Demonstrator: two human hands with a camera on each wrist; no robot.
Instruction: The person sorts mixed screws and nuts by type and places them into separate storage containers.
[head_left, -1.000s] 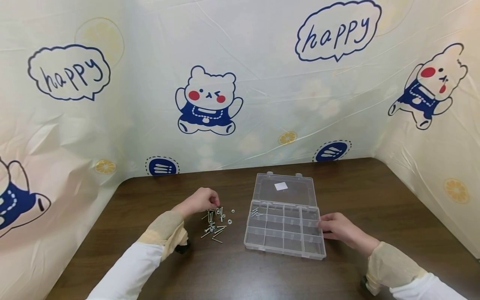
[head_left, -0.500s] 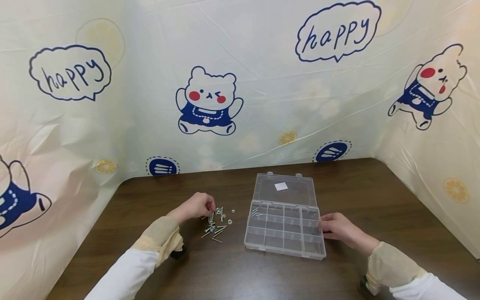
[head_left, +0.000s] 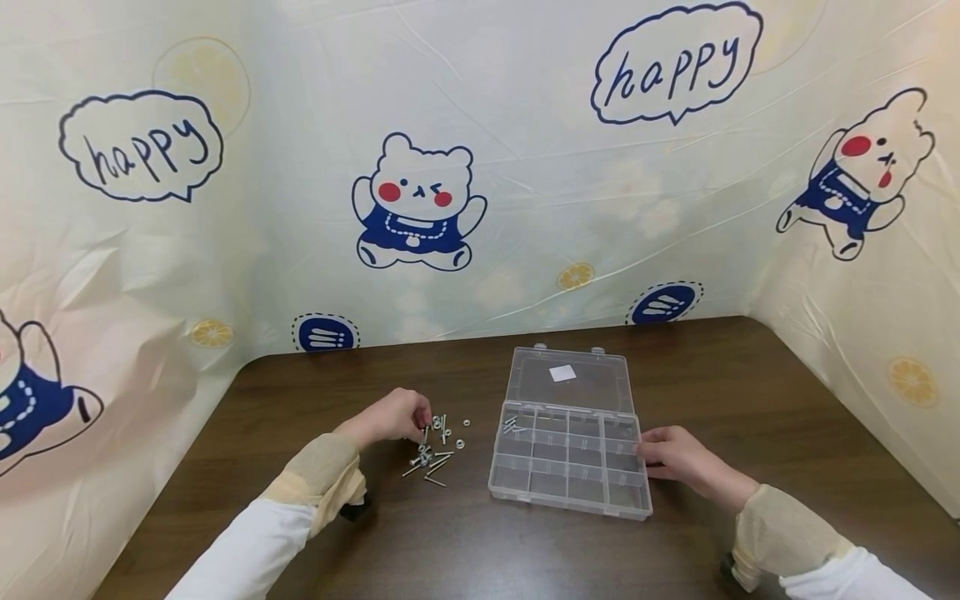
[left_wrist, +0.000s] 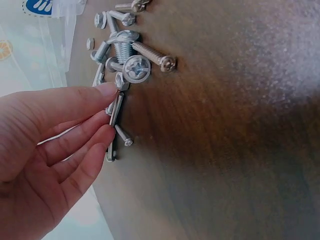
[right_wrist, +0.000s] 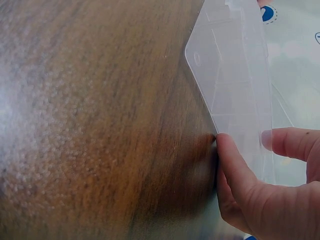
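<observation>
My left hand [head_left: 397, 414] is at the left edge of a loose pile of screws [head_left: 438, 461] and nuts on the table. In the left wrist view, thumb and fingers are slightly bent and apart, with fingertips touching thin screws [left_wrist: 116, 111]. Whether a screw lies between them is partly hidden. My right hand [head_left: 675, 454] grips the right wall of a clear plastic compartment box [head_left: 570, 504]. Thumb and fingers pinch that wall in the right wrist view. The box lid [head_left: 525, 379] lies folded back, and several screws [head_left: 512, 425] sit in the far left compartment.
A brown wooden table [head_left: 480, 550] carries everything. Loose nuts [head_left: 460, 444] lie between the pile and the box. A white paper square [head_left: 562, 372] is on the lid. Printed cloth [head_left: 525, 167] hangs behind the table and along both sides.
My left hand has shifted slightly left and down at the pile, and its thumb now reaches lower. Screws at the pile's left edge are now covered or moved. The right hand and box stay still.
</observation>
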